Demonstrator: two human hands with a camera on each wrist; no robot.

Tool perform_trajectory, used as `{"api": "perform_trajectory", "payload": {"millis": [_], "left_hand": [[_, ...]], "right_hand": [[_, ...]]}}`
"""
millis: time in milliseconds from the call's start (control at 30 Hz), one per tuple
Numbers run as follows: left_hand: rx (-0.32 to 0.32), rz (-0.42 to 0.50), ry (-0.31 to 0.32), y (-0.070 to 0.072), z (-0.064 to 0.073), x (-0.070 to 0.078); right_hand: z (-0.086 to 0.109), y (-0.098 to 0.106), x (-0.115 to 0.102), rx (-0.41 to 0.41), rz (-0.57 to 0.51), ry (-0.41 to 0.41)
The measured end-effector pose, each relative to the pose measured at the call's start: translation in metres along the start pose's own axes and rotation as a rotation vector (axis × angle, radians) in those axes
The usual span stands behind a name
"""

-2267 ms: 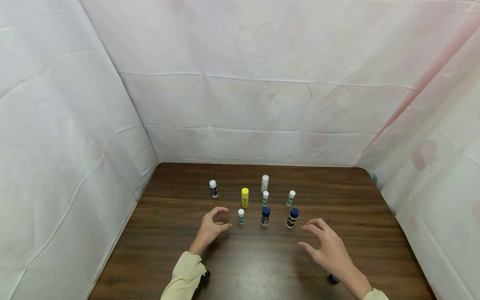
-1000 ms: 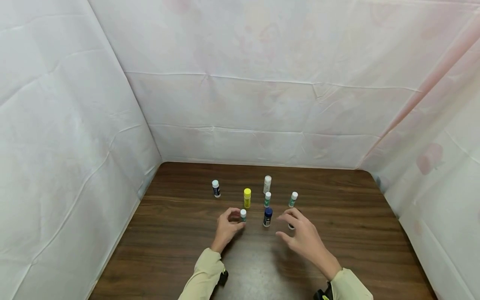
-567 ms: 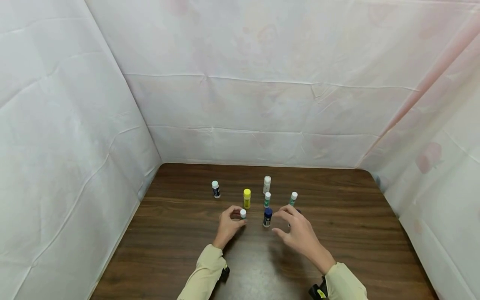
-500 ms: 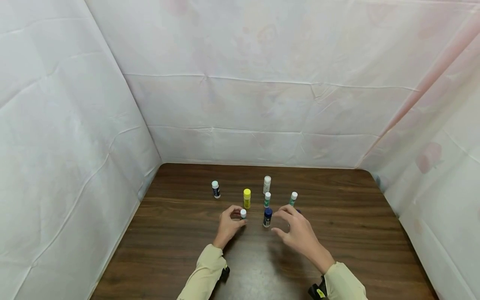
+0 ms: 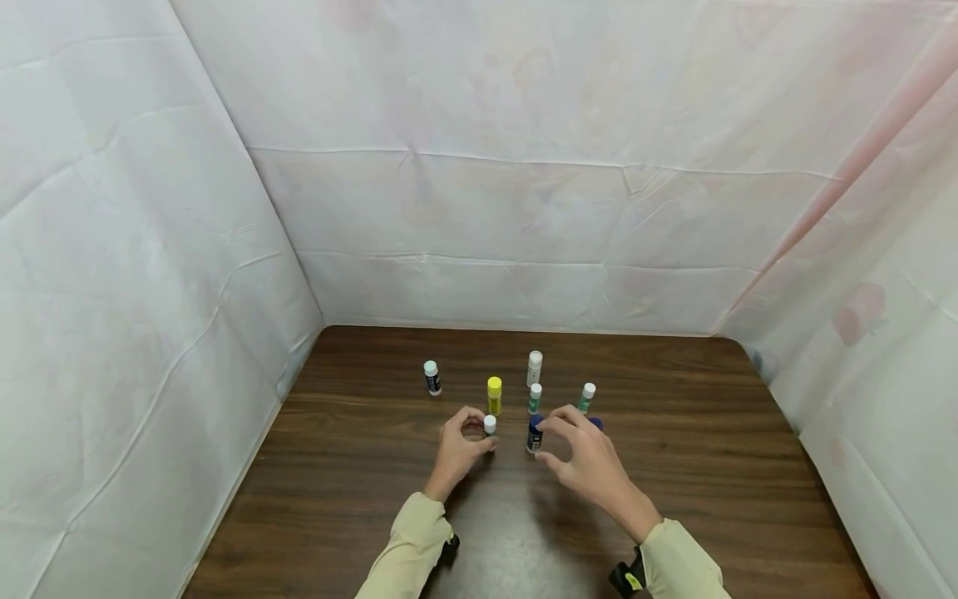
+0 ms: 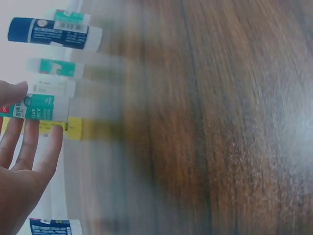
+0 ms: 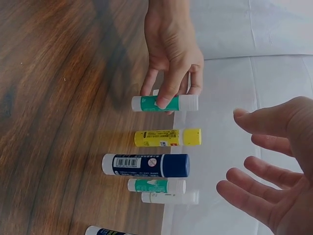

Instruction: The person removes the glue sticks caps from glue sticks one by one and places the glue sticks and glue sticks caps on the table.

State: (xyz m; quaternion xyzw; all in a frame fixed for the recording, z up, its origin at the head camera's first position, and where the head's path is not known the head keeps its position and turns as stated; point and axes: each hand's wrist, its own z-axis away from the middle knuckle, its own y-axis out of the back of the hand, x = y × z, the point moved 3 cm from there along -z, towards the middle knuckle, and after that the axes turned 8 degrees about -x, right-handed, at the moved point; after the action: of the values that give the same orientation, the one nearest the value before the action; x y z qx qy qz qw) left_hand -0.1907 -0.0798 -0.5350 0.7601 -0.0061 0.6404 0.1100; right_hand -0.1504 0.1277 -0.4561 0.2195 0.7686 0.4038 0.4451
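My left hand (image 5: 456, 449) pinches a small white-capped glue stick (image 5: 490, 426) with a green label. In the left wrist view the thumb lies on one side of this glue stick (image 6: 44, 106) and fingers on the other. My right hand (image 5: 587, 466) is beside a navy-capped glue stick (image 5: 534, 439), thumb and fingers spread apart around its right side. The right wrist view shows a gap between that hand (image 7: 274, 171) and the upright navy glue stick (image 7: 146, 165). A second navy-capped glue stick (image 5: 596, 423) is mostly hidden behind the right hand.
Behind the hands stand a yellow glue stick (image 5: 495, 398), a green-labelled one (image 5: 535, 399), a white one (image 5: 535, 368) and another green-labelled one (image 5: 587, 398). A dark-labelled, white-capped stick (image 5: 432, 378) stands at back left. White cloth (image 5: 479, 208) walls the wooden table (image 5: 337, 482).
My left hand has reached rightward and taken hold of the small green-labelled glue stick, which has shifted slightly right. My right hand has moved left, past one navy-capped glue stick to the other.
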Motion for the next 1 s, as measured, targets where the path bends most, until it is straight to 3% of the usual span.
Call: {"api": "perform_trajectory", "payload": {"millis": [100,267,633,900,1000], "left_hand": [[-0.001,0.023,-0.009,0.0,0.001,-0.001],[-0.028,0.039,-0.029,0.001,0.005,0.012],[-0.059,0.001,-0.093,0.0,0.009,0.022],[-0.077,-0.116,-0.122,-0.001,0.012,0.034],[-0.076,-0.143,-0.147,-0.002,0.01,0.031]], "right_hand": [[-0.002,0.0,-0.002,0.002,-0.004,0.009],[-0.005,0.001,-0.006,0.01,-0.004,0.042],[-0.015,-0.005,-0.008,0.006,-0.046,0.065],[-0.023,-0.012,-0.007,-0.022,-0.086,0.089],[-0.026,-0.014,-0.008,-0.037,-0.093,0.09]]}}
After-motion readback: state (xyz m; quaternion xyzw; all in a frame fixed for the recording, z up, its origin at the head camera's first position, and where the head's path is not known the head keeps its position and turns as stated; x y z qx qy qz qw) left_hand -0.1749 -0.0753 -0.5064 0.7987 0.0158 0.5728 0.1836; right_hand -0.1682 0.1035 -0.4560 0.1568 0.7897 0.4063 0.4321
